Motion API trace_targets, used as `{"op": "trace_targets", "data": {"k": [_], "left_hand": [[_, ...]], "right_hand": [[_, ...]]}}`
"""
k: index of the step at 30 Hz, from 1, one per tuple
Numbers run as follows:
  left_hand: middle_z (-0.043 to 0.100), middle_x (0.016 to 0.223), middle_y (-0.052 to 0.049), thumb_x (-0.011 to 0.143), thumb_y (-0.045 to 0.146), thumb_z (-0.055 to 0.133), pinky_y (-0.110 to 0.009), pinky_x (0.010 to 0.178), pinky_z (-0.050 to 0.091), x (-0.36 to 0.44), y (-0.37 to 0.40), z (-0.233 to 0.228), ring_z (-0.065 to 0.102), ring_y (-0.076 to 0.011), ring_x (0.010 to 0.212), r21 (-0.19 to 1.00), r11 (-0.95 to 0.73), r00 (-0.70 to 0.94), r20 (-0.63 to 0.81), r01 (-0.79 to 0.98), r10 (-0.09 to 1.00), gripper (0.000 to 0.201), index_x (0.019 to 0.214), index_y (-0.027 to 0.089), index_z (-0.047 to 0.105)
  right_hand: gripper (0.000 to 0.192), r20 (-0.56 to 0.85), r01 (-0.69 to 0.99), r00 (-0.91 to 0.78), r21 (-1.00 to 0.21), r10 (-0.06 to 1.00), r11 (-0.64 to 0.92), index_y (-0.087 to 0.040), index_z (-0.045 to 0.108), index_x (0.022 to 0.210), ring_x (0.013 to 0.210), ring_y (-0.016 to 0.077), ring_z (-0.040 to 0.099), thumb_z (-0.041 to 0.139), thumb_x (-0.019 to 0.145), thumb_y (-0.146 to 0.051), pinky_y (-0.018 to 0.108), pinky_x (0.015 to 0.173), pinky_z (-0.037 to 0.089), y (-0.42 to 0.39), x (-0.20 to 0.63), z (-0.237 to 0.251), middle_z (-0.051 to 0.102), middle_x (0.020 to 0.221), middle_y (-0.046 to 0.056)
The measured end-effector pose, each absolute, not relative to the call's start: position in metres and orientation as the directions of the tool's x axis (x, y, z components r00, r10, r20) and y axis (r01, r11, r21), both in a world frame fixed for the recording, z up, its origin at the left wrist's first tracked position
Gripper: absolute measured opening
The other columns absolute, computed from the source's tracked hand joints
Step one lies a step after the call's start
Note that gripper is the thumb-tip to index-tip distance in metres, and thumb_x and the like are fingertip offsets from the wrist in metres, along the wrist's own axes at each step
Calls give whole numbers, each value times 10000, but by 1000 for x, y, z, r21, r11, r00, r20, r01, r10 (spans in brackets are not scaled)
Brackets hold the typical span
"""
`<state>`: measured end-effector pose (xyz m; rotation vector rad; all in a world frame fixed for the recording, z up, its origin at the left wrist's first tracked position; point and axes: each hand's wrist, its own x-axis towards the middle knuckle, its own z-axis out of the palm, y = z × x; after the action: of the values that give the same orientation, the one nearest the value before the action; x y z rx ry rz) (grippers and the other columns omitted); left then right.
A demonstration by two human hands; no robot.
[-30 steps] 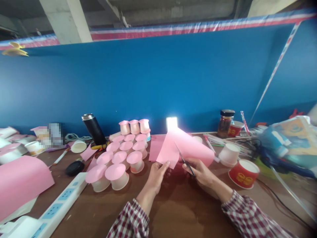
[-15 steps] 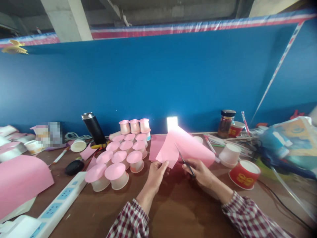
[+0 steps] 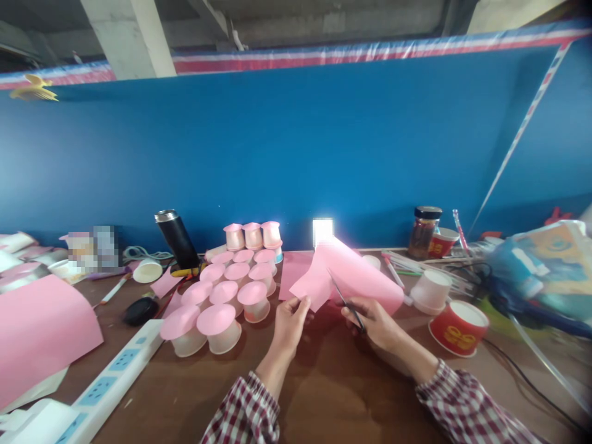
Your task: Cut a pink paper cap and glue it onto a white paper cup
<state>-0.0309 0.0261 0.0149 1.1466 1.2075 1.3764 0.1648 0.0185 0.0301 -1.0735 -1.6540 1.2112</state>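
Note:
My left hand (image 3: 291, 324) pinches the near-left corner of a sheet of pink paper (image 3: 361, 271), which is raised off the table and curls down on its right side. In my right hand (image 3: 370, 320) is a pair of scissors (image 3: 349, 307), its fingers closed round the dark handles. The blades point away from me and to the left, lying at a slit in the sheet. To the left of my hands stand several upturned paper cups (image 3: 219, 330) topped with pink paper discs. Flat pink paper (image 3: 295, 268) lies behind my left hand.
A white power strip (image 3: 115, 376) and a large pink sheet (image 3: 44, 336) lie at the left. A black flask (image 3: 178, 240) stands against the blue partition (image 3: 296, 142). On the right are a red paper cup (image 3: 460, 330), a white cup (image 3: 431, 291) and a lidded jar (image 3: 423, 231).
The strip of paper under my left hand has bent and lifted a little to the left. Both hands keep nearly the same place, and the view has shifted slightly.

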Motion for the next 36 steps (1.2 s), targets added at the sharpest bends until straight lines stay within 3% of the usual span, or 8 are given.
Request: {"op": "trace_targets", "data": {"k": [8, 14, 19, 23, 29, 36], "left_hand": [[545, 592, 15, 673, 344, 713, -195, 510, 375, -32, 27, 20, 460, -77, 537, 922, -54, -138, 0, -384, 990, 238, 700, 121, 634], [558, 628, 23, 679, 292, 706, -188, 505, 364, -37, 27, 28, 451, -67, 544, 918, -153, -148, 105, -367, 983, 191, 761, 132, 642], [594, 703, 0, 690, 270, 690, -195, 526, 395, -41, 24, 32, 493, -84, 596, 934, -155, -130, 119, -321, 984, 211, 850, 141, 642], [626, 767, -24, 688, 269, 691, -202, 527, 411, -45, 22, 34, 519, -98, 625, 933, -142, -29, 140, -332, 990, 283, 939, 147, 641], [633, 778, -12, 672, 231, 704, -186, 520, 401, -57, 25, 35, 504, -71, 588, 890, -110, 10, 127, -442, 992, 340, 999, 168, 640], [632, 764, -33, 668, 250, 708, -212, 545, 418, -71, 21, 33, 538, -105, 632, 910, -43, 48, 69, -412, 996, 286, 927, 139, 658]], "right_hand": [[365, 122, 210, -335, -957, 934, 201, -114, 627, 867, 491, 93, 496, 597, 810, -473, 221, 470, 394, 18, 165, 31, 510, 579, -23], [372, 99, 150, -399, -974, 912, 171, -117, 608, 875, 517, 95, 509, 583, 819, -484, 214, 471, 385, 18, 167, 28, 536, 623, -4], [425, 41, 3, -423, -999, 905, 46, -121, 594, 938, 495, 95, 494, 580, 804, -525, 200, 434, 355, 12, 166, 33, 540, 608, -7], [387, 52, -96, -455, -995, 889, 8, -130, 586, 838, 524, 91, 494, 552, 829, -515, 186, 438, 349, 8, 165, 36, 550, 641, 7], [393, 2, -60, -550, -998, 835, -37, -136, 583, 910, 566, 103, 524, 554, 828, -520, 185, 455, 379, 7, 167, 39, 569, 703, 24], [489, -50, -43, -588, -995, 807, -94, -139, 589, 1037, 619, 123, 558, 551, 805, -567, 186, 464, 420, 4, 164, 43, 583, 740, 35]]}}
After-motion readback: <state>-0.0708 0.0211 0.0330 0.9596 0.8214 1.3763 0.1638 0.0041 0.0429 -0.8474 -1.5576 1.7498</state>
